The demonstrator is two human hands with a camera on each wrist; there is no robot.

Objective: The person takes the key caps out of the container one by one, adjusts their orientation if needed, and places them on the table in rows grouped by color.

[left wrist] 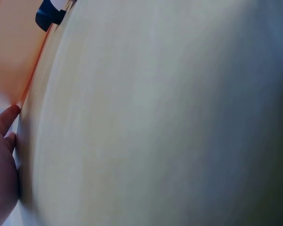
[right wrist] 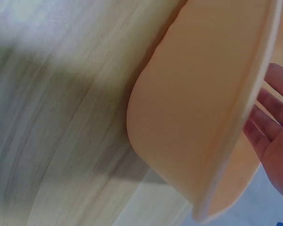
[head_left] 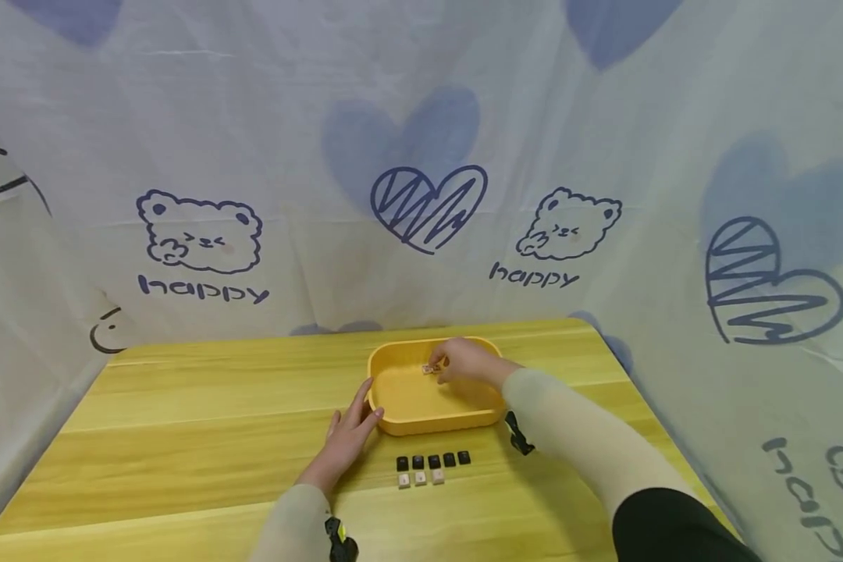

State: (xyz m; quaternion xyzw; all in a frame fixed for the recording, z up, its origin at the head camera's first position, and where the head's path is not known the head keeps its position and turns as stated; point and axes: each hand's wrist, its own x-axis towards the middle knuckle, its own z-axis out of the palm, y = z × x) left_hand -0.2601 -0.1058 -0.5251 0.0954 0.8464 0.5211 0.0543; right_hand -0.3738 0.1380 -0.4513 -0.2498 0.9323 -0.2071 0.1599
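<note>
A yellow plastic tray [head_left: 421, 427] stands on the wooden table. My left hand [head_left: 346, 441] rests at its left side, fingers spread and touching the rim; in the left wrist view the same hand [left wrist: 2, 160] meets the tray's edge. Over the tray's right wall reaches my right hand [head_left: 467, 363], its finger and thumb apart beside small white keycaps [head_left: 427, 369] on the tray floor. From the right wrist view, the rim partly hides the fingers of this hand [right wrist: 276, 117]. In front of the tray lie a row of black keycaps [head_left: 433, 461] and a shorter row of white keycaps [head_left: 420, 478].
The wooden table [head_left: 204, 437] runs up to a white cloth [head_left: 309, 257] printed with hearts and bears, which also hangs along both sides. Black straps [head_left: 518, 434] are on the wrists.
</note>
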